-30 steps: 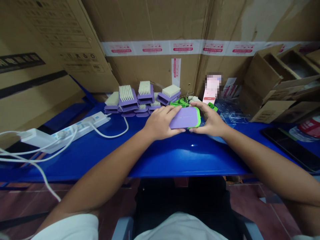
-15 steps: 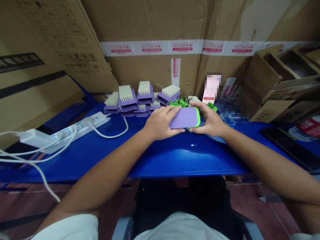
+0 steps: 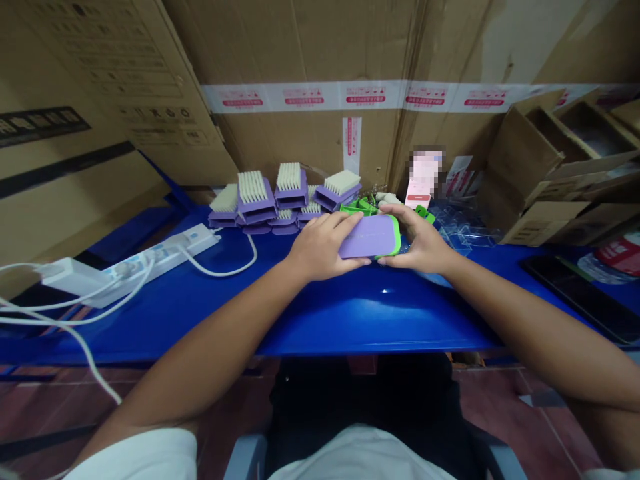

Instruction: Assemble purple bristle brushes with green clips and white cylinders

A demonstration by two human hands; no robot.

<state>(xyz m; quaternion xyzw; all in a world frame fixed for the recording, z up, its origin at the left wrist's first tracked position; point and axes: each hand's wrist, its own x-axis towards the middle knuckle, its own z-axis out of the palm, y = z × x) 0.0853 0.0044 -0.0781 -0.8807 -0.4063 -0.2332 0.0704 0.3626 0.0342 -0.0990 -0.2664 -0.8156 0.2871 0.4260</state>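
Note:
Between my two hands, above the blue table, is a purple brush body (image 3: 367, 237) with a bright green rim on its right end. Its flat purple face is turned up, and its underside is hidden. My left hand (image 3: 326, 245) grips the left end, fingers over the top and thumb along the near edge. At the green end, my right hand (image 3: 419, 240) is curled with fingers at the far side and thumb at the near side. Just behind lie green plastic parts (image 3: 361, 207). Several purple brushes (image 3: 255, 197) with white bristles are piled to the left.
A white power strip (image 3: 155, 260) with cables lies on the blue table (image 3: 370, 320) at left. A lit phone screen (image 3: 419, 180) leans at the back, beside clear plastic pieces (image 3: 467, 235). Cardboard boxes (image 3: 555, 160) and a dark phone (image 3: 575, 293) are at right.

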